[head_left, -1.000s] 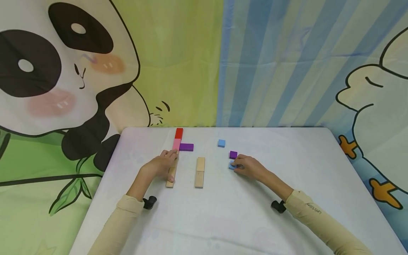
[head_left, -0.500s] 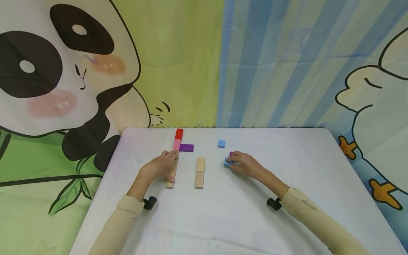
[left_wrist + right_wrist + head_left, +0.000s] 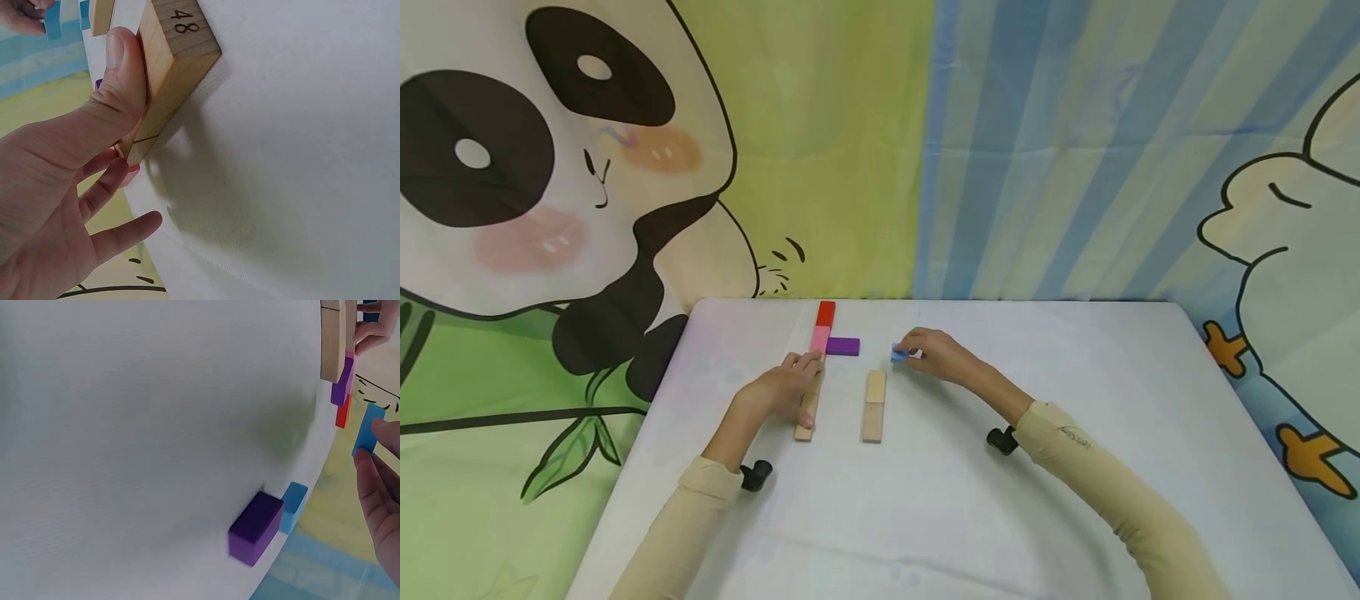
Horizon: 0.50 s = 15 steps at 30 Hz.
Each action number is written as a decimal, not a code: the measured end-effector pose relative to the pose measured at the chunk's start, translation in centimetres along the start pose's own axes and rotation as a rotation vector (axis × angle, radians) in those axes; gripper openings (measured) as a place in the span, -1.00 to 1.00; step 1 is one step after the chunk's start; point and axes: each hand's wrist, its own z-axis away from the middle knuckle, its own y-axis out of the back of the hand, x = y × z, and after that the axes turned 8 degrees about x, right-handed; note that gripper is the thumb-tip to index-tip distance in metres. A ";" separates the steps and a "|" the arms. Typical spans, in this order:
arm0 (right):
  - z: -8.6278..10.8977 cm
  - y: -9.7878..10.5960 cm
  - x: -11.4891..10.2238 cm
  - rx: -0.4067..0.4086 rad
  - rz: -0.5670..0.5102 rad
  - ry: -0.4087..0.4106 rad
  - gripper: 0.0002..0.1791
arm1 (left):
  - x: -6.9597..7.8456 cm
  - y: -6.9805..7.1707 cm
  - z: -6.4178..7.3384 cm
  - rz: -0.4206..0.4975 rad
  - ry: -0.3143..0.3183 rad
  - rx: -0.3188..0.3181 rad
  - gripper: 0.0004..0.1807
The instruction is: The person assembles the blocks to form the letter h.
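Observation:
My left hand lies over a row of wooden blocks. Its thumb rests on the near block, stamped "48", and some fingertips touch near the far end. A pink block and a red block continue that row away from me, with a long purple block sticking out to the right. My right hand pinches a small blue block between thumb and fingers, apart from the tabletop. A purple block and another blue block stand on the table; the hand covers both in the head view.
Two wooden blocks lie end to end between the hands. The white table reaches back to a printed curtain. A black wrist device shows under each forearm.
My right hand has carried the blue block leftward and away from me, past the purple block, toward the pink-and-purple group. The left hand stays on the wooden row.

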 end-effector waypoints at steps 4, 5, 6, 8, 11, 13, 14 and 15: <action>-2.5 -0.8 -0.1 -0.056 0.027 -0.002 -0.71 | 0.0 -0.2 -0.2 -0.003 0.007 -0.002 0.15; -3.1 -1.0 -0.1 -0.072 0.035 -0.002 -0.71 | 0.0 -0.2 -0.2 -0.005 0.004 0.001 0.15; -3.7 -1.3 -0.2 -0.090 0.037 -0.008 -0.70 | -0.1 -0.3 -0.3 -0.003 0.002 0.003 0.15; -4.8 -1.9 -0.3 -0.126 0.052 -0.024 -0.69 | -0.1 -0.4 -0.3 -0.006 -0.002 0.004 0.16; -5.9 -2.9 -0.3 -0.174 0.069 -0.072 -0.67 | -0.1 -0.4 -0.3 -0.006 -0.003 0.003 0.17; -6.5 -3.4 -0.4 -0.191 0.077 -0.099 -0.66 | -0.1 -0.3 -0.3 -0.006 0.008 -0.001 0.19; -6.7 -3.6 -0.4 -0.197 0.079 -0.110 -0.66 | -0.1 -0.3 -0.3 -0.004 0.012 -0.002 0.19; -6.8 -3.8 -0.4 -0.201 0.086 -0.111 -0.65 | -0.1 -0.3 -0.2 -0.002 0.017 -0.004 0.19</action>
